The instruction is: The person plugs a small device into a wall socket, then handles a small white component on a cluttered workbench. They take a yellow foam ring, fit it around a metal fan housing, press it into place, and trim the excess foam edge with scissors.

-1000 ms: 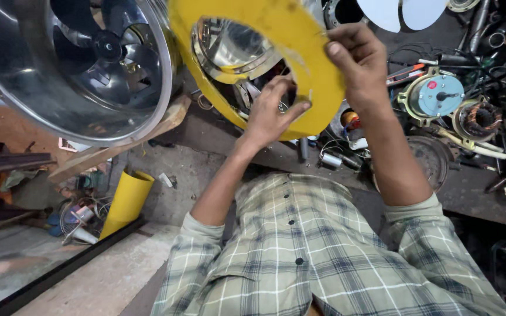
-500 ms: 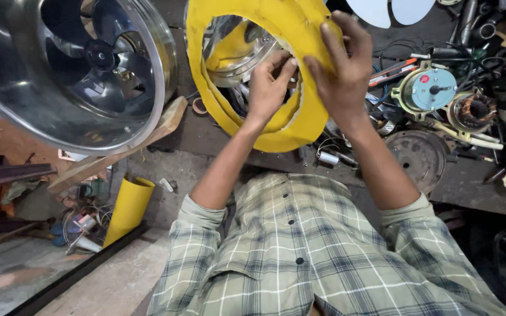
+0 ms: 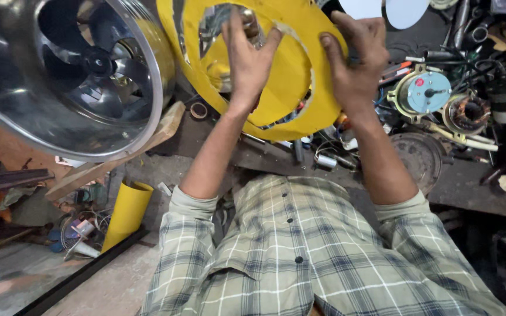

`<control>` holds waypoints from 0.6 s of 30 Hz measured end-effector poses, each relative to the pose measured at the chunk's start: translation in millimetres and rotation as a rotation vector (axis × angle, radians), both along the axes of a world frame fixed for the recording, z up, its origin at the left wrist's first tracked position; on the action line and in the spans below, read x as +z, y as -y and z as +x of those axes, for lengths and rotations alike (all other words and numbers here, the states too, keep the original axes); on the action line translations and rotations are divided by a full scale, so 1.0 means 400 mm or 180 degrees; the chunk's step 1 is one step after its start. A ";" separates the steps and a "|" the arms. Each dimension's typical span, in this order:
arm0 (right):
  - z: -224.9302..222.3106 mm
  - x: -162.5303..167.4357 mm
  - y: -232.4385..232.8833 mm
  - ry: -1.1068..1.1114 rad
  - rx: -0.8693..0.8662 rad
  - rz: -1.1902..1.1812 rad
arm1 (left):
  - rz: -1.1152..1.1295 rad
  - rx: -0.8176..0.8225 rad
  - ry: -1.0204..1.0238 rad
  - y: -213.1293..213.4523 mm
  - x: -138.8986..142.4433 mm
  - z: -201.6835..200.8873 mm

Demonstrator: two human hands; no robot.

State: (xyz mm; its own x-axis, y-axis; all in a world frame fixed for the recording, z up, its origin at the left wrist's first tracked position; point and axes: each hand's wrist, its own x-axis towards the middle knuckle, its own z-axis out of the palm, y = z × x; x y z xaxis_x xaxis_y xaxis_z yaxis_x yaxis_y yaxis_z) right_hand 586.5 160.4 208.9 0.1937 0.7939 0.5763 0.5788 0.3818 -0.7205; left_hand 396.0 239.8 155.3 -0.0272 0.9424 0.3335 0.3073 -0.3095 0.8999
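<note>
I hold up a yellow sheet (image 3: 291,93) cut into a wide ring, with a large hole in its middle. My left hand (image 3: 247,58) grips the inner edge of the hole, fingers spread over the yellow surface. My right hand (image 3: 355,64) presses on the ring's right side, thumb on the front and fingers around the outer edge. Through the hole a shiny metal part (image 3: 221,35) shows behind the sheet.
A big shiny metal fan housing (image 3: 60,76) with dark blades fills the upper left, resting on a wooden plank (image 3: 118,158). A rolled yellow sheet (image 3: 127,210) stands on the floor. Motor parts, a blue-faced stator (image 3: 426,90) and tools crowd the bench (image 3: 469,187) on the right.
The yellow ring has tilted and shifted right. My left hand moved from the ring's lower part up to the hole's inner edge, and my right hand slid to the outer right side.
</note>
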 end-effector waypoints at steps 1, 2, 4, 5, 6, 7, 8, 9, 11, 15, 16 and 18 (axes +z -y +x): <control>0.004 0.003 -0.008 -0.0390 0.0209 -0.0061 | 0.0012 -0.0009 0.0164 -0.010 0.009 -0.016; 0.008 0.004 -0.013 -0.0782 0.0419 -0.0139 | -0.0224 -0.0159 0.0191 -0.014 0.018 -0.036; 0.013 0.002 -0.014 -0.1257 0.0621 -0.0328 | -0.0706 -0.0491 0.0252 -0.012 0.041 -0.067; 0.015 -0.002 -0.010 -0.1346 0.0615 -0.0436 | -0.0918 -0.0781 0.0590 -0.005 0.054 -0.078; 0.015 -0.006 -0.005 -0.1435 0.0611 -0.0559 | -0.1142 -0.1063 0.0932 0.014 0.065 -0.091; 0.015 -0.009 0.000 -0.1534 0.0668 -0.0603 | -0.1351 -0.1345 0.1269 0.030 0.077 -0.100; 0.016 -0.013 0.005 -0.1629 0.0717 -0.0640 | -0.1469 -0.1534 0.1489 0.045 0.089 -0.102; 0.016 -0.014 0.009 -0.1725 0.0753 -0.0698 | -0.1612 -0.1724 0.1715 0.063 0.099 -0.103; 0.019 -0.012 0.012 -0.2058 0.0893 -0.0770 | -0.1688 -0.1956 0.1980 0.083 0.117 -0.090; 0.024 0.010 0.011 -0.2797 0.1466 -0.0844 | -0.1395 -0.2004 0.1916 0.091 0.156 -0.051; 0.025 0.014 0.013 -0.2835 0.1534 -0.0888 | -0.1326 -0.1993 0.1853 0.089 0.167 -0.045; 0.028 0.015 0.021 -0.2922 0.1697 -0.0964 | -0.1284 -0.1892 0.1798 0.099 0.199 -0.041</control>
State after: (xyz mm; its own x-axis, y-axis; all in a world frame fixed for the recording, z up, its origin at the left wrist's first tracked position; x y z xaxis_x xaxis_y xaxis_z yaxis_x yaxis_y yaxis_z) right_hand 597.7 151.8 215.1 0.0392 0.9869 0.1563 -0.4105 0.1585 -0.8980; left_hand 379.6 200.3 234.9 0.4408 0.8956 0.0603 -0.3212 0.0947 0.9423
